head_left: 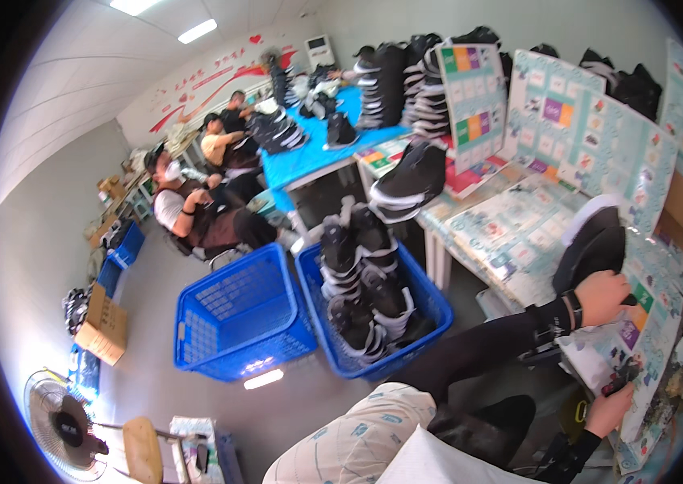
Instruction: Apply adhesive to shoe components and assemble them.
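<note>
My left hand [602,298], in a black sleeve with a dark wristband, is closed on the near end of a black shoe [599,256] with a white sole. The shoe stands tilted over the patterned worktable at the right. Lower down, my right hand [608,410] is closed at the table's near part, its fingers round a small dark thing [620,379] that I cannot make out. Another black shoe with a white sole [411,179] rests on the table's far left corner.
A blue basket [448,310] full of black shoes stands beside an empty blue basket [244,310]. Patterned boards [591,121] rise behind the worktable [490,230]. Shoes are stacked on a blue-covered table [349,105]. Several people sit at the left; a fan [67,427] stands lower left.
</note>
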Action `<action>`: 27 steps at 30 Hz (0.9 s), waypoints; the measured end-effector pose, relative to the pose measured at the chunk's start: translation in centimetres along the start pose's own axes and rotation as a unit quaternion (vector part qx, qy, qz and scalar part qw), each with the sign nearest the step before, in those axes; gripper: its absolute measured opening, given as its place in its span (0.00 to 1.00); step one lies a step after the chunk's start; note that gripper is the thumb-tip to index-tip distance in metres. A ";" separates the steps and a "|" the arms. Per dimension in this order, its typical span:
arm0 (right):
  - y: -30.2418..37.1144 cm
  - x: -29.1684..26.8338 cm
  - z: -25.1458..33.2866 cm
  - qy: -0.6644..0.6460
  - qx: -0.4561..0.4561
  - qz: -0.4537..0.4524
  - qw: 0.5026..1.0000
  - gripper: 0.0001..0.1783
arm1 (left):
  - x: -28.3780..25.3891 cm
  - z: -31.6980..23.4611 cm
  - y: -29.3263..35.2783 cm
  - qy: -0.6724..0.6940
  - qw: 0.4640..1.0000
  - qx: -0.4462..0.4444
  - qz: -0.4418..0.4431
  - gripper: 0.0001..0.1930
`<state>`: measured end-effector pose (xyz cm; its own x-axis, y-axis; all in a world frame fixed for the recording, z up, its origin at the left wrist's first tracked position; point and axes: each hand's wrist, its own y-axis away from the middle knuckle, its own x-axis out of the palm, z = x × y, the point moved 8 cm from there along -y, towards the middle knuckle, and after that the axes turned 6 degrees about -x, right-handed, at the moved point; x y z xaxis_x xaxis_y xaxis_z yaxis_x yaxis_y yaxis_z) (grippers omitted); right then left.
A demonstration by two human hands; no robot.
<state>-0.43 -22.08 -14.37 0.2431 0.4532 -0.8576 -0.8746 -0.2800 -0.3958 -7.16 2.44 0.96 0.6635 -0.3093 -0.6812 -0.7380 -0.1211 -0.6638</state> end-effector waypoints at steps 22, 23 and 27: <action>1.2 -5.2 8.3 -0.476 0.030 0.213 0.853 0.17 | -0.3 0.3 -2.1 -0.016 0.999 0.035 -0.005 0.18; 1.0 -4.7 8.7 -0.453 0.046 0.233 0.860 0.21 | -0.1 0.5 -2.2 -0.038 0.999 0.005 0.009 0.18; -0.1 -4.5 9.5 -0.505 0.101 0.163 0.842 0.22 | -0.9 -0.1 -2.4 -0.033 0.999 0.011 0.001 0.17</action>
<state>-5.38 -16.05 -7.33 -0.4150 0.8968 -0.1532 -0.9040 -0.4255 -0.0418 -6.02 2.93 3.24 0.6691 -0.2464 -0.7012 -0.7370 -0.0985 -0.6686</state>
